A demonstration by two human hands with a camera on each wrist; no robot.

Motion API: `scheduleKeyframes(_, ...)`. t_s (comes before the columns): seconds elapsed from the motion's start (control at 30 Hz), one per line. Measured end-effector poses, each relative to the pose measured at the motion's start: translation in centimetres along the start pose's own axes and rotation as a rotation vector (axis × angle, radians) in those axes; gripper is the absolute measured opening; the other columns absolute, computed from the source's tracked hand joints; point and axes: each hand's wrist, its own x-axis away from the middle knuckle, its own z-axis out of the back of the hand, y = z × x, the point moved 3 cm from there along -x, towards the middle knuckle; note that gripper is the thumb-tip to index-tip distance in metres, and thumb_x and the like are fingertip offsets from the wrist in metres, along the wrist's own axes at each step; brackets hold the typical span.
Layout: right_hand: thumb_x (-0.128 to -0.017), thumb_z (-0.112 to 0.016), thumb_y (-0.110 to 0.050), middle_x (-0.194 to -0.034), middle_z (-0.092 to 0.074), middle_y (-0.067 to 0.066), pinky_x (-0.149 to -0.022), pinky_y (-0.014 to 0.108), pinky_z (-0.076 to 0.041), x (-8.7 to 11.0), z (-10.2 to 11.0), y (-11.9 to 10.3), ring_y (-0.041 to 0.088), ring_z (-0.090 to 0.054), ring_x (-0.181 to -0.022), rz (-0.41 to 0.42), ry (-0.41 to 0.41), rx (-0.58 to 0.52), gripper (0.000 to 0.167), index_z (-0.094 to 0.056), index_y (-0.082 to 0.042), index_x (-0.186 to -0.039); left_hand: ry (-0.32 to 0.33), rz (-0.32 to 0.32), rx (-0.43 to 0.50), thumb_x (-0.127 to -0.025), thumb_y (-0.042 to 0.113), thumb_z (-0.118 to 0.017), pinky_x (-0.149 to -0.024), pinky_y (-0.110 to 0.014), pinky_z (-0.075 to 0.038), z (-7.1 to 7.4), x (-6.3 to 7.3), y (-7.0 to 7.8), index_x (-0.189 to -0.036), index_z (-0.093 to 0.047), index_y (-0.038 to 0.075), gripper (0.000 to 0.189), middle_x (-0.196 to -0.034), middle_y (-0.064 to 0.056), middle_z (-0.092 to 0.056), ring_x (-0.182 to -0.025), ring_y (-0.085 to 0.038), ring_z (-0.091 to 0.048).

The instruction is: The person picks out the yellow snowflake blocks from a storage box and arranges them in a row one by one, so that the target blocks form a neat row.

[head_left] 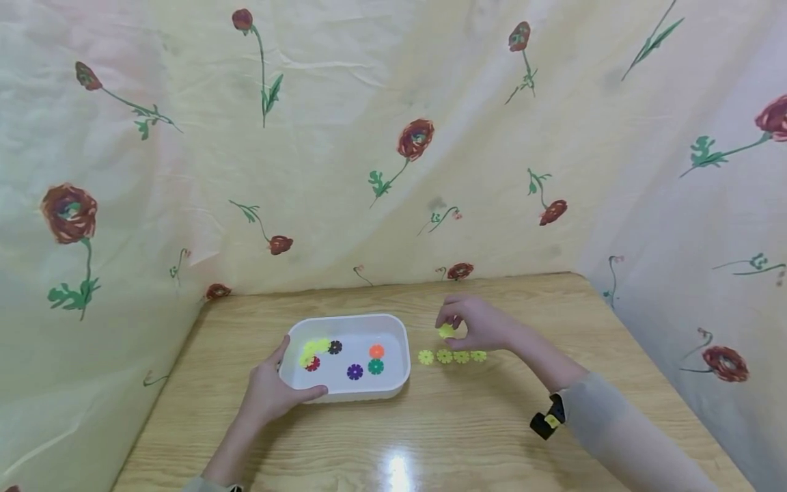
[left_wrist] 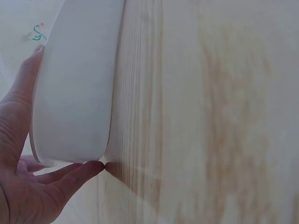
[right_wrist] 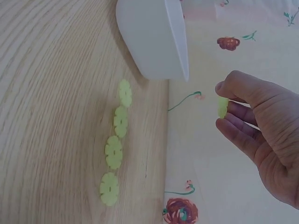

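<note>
My left hand (head_left: 267,391) grips the left end of a white plastic tray (head_left: 350,395), thumb along the near rim and fingers about the end wall. In the left wrist view, fingertips touch the tray's lower edge by the table. My right hand (head_left: 486,325) pinches a yellow flower-shaped plastic disc (right_wrist: 223,108) between thumb and fingers, above the table right of the tray. Beneath it lies a row of several matching yellow discs (head_left: 444,357). Inside the tray are clustered yellow discs (head_left: 318,346) and single red (head_left: 312,364), black (head_left: 335,347), purple (head_left: 354,372), orange and green ones.
The wood-grain table (head_left: 393,437) carries the tray and the row of discs. A flower-printed cloth (head_left: 344,157) hangs behind the table and along both sides. A black strap device (head_left: 546,421) sits on the right wrist.
</note>
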Motion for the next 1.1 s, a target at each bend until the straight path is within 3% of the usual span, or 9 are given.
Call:
scheduleKeyframes(0.27, -0.083, -0.085, -0.007, -0.103, -0.072, 0.002, -0.079, 0.024, -0.062, 0.4, 0.2, 0.0, 0.013, -0.072, -0.088, -0.004, 0.005, 0.011, 0.022, -0.078, -0.013, -0.103, 0.002, 0.004, -0.003, -0.066, 0.06, -0.098, -0.115, -0.054, -0.05, 0.0, 0.0, -0.1, -0.167, -0.027, 0.002, 0.137, -0.165, -0.03, -0.041, -0.144, -0.044, -0.055)
scheduleKeyframes(0.77, -0.083, -0.086, -0.007, -0.102, -0.07, -0.002, -0.078, 0.025, -0.061, 1.2, 0.3, 1.1, 0.013, -0.071, -0.088, -0.03, 0.014, 0.034, 0.022, -0.077, -0.015, -0.103, 0.018, -0.02, 0.005, -0.064, 0.057, -0.1, -0.111, -0.052, -0.054, -0.1, 0.1, 0.0, -0.166, -0.03, 0.001, 0.136, -0.162, -0.03, -0.046, -0.137, -0.041, -0.06)
scheduleKeyframes(1.1, -0.083, -0.086, -0.007, -0.103, -0.072, 0.0, -0.078, 0.033, -0.064, 2.1, 0.3, 1.6, 0.013, -0.072, -0.087, -0.05, 0.03, 0.035, 0.022, -0.077, -0.013, -0.103, 0.011, -0.026, 0.011, -0.064, 0.058, -0.1, -0.113, -0.054, -0.053, 0.0, 0.1, 0.0, -0.166, -0.03, 0.0, 0.136, -0.163, -0.031, -0.044, -0.141, -0.043, -0.058)
